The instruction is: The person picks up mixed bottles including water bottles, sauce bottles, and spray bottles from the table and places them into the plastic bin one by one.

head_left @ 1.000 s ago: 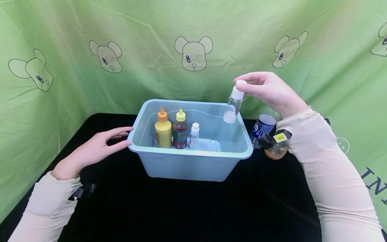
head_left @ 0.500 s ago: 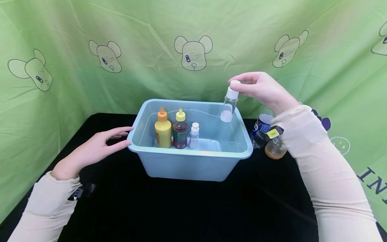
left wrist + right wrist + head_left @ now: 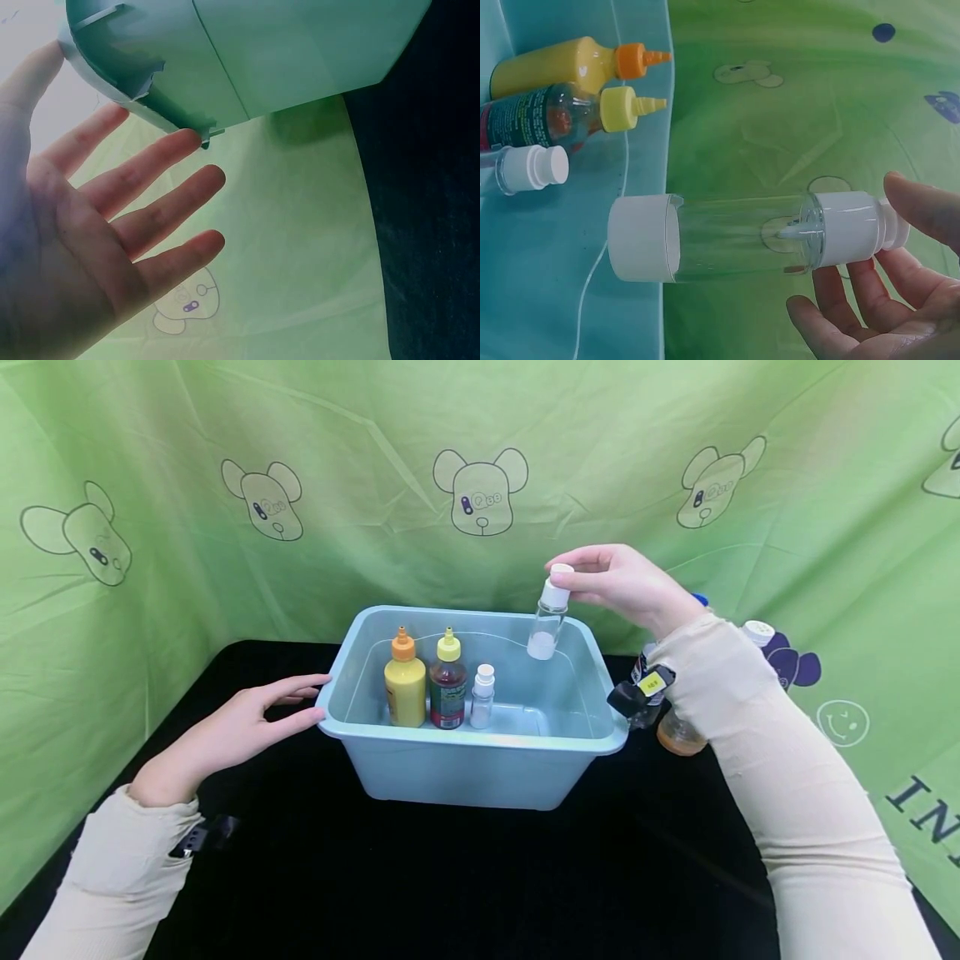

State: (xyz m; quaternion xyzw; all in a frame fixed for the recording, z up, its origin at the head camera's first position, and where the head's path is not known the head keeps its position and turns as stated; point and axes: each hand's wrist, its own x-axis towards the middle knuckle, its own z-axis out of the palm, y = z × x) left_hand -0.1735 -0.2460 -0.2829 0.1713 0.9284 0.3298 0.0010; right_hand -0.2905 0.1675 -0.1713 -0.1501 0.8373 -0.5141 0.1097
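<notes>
My right hand [image 3: 626,585] pinches the white cap of a clear pump bottle [image 3: 548,620] and holds it, slightly tilted, over the right back part of a blue plastic tub [image 3: 480,768]. In the right wrist view this bottle [image 3: 739,238] has a white base and looks see-through in the middle. Inside the tub, toward the left, stand a yellow squeeze bottle [image 3: 406,692] with an orange nozzle, a dark red sauce bottle [image 3: 447,695] with a yellow nozzle, and a small white-capped bottle [image 3: 482,702]. My left hand [image 3: 232,727] touches the tub's left rim with straight fingers.
To the tub's right, partly behind my right forearm, stand a bottle with a blue label [image 3: 643,664] and a bottle with brownish contents [image 3: 680,735]. A white cap [image 3: 758,632] shows beyond the sleeve. Black cloth [image 3: 450,885] covers the table; a green curtain [image 3: 360,543] hangs behind.
My right hand has carried the clear pump bottle leftward, from the tub's right rim to over its inside. My left hand and the tub have stayed in place.
</notes>
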